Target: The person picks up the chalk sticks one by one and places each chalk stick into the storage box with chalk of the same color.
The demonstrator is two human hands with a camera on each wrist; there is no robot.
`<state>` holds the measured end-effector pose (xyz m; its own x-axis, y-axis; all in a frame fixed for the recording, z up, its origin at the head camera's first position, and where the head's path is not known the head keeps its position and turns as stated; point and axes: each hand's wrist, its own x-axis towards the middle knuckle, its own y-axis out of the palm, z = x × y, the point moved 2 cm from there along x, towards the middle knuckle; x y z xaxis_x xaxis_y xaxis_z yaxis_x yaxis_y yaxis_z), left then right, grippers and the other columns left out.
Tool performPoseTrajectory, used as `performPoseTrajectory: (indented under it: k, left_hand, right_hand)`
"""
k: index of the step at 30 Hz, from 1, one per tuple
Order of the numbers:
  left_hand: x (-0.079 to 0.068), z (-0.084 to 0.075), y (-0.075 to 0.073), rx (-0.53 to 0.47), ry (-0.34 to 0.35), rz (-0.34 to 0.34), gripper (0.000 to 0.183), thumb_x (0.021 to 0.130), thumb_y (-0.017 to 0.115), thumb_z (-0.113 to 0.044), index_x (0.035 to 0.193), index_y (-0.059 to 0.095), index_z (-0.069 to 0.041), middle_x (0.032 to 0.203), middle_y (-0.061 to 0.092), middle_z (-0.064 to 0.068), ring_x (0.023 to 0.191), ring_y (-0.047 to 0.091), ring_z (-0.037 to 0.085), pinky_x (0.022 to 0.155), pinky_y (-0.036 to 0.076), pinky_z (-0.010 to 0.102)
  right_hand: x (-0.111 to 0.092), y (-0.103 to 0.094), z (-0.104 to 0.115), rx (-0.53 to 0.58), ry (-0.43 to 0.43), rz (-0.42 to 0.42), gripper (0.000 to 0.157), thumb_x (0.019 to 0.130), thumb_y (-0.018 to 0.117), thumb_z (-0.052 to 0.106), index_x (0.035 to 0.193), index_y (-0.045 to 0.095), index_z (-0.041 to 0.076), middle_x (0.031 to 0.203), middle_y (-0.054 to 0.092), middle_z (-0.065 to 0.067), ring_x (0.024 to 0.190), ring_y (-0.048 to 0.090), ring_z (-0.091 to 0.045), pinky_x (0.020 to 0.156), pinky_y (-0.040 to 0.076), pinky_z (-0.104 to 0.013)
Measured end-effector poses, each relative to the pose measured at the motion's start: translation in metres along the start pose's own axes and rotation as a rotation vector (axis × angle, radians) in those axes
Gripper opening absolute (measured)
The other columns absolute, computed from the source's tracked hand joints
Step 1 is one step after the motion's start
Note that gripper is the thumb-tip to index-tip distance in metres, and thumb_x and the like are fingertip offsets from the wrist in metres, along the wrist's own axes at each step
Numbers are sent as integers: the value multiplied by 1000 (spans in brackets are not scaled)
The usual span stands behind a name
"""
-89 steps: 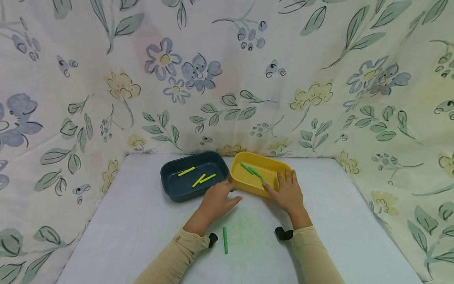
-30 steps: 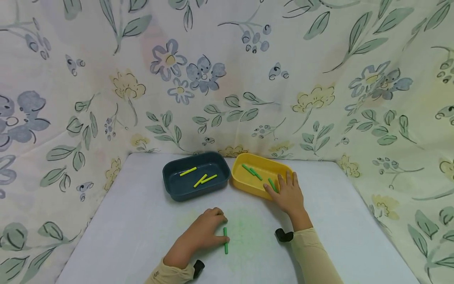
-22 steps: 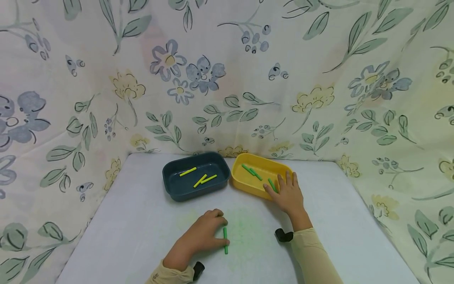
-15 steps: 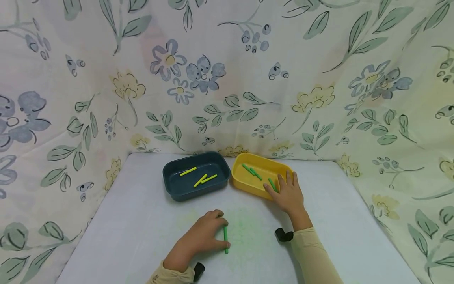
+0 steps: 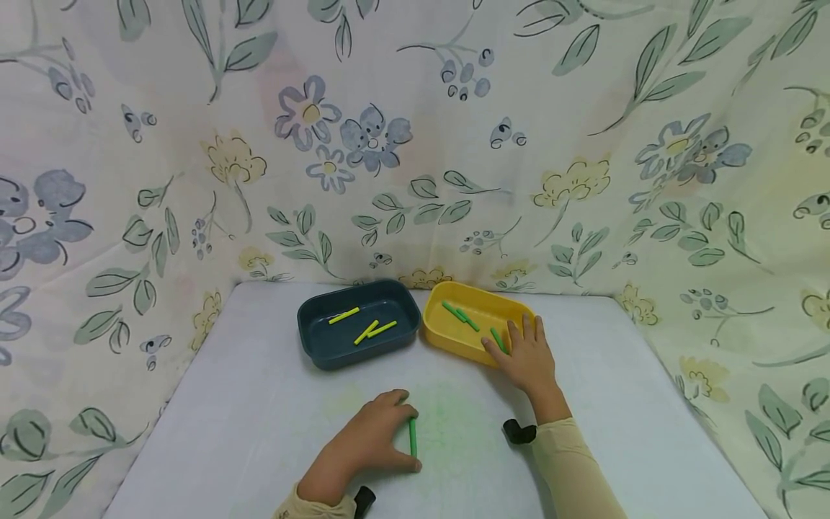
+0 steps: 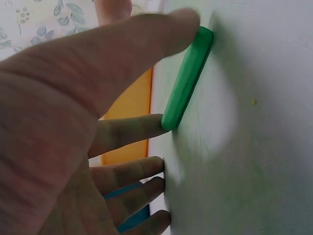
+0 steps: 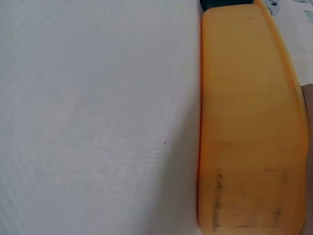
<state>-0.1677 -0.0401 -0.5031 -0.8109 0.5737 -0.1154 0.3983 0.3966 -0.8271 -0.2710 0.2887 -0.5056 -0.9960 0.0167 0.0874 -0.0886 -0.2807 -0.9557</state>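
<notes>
My left hand [image 5: 369, 440] is low over the table, pinching a green chalk stick [image 5: 413, 436] end to end between thumb and index finger. In the left wrist view the thumb tip meets one end of the chalk [image 6: 188, 81] and the index fingertip the other; the remaining fingers are spread. My right hand [image 5: 528, 360] rests on the near right corner of the yellow tray [image 5: 454, 341], its fingers laid over the rim. Three green chalk sticks lie in that tray, one of them [image 5: 498, 339] close to the right thumb. The right wrist view shows mostly the tray's outer wall [image 7: 252, 122].
A dark blue tray [image 5: 359, 355] stands left of the yellow one, with three yellow chalk sticks [image 5: 344, 315] inside. Green smudges mark the white table [image 5: 454, 440] in the middle. Behind the trays hangs a floral cloth [image 5: 415, 144].
My left hand came back from beside the trays to the green chalk on the table; its thumb slid to the near end and its index finger to the far end. The right hand stays put.
</notes>
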Motion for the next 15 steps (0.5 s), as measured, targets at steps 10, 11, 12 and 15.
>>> performPoseTrajectory:
  k: [10,11,12,15]
  left_hand:
    - [-1,-2,-2,27,24,-8,78,70,97,-53,134,71,-18,159,52,15,149,47,36,114,48,60]
    - [-2,-3,-2,27,24,-10,78,70,98,-52,134,71,-18,158,52,16,149,48,37,114,48,60]
    - [-2,-3,-3,26,26,-13,77,70,98,-51,134,72,-17,158,52,16,148,48,37,113,48,60]
    - [-3,-5,-4,20,30,-21,76,70,98,-48,133,72,-15,157,53,18,147,49,38,112,49,61]
  right_hand:
    - [0,0,-1,17,-11,-16,100,102,40,77,163,36,-2,173,13,-33,162,-1,-54,130,14,-67]
    - [0,0,-1,19,-10,-17,99,102,41,77,163,37,-2,174,14,-33,162,0,-53,130,14,-67]
    - [0,0,-1,20,-9,-16,99,102,41,76,163,37,-2,174,14,-33,162,-1,-53,130,14,-67]
    - [0,0,-1,18,-6,-10,100,102,40,77,163,36,-2,174,13,-33,162,-2,-53,130,14,-67]
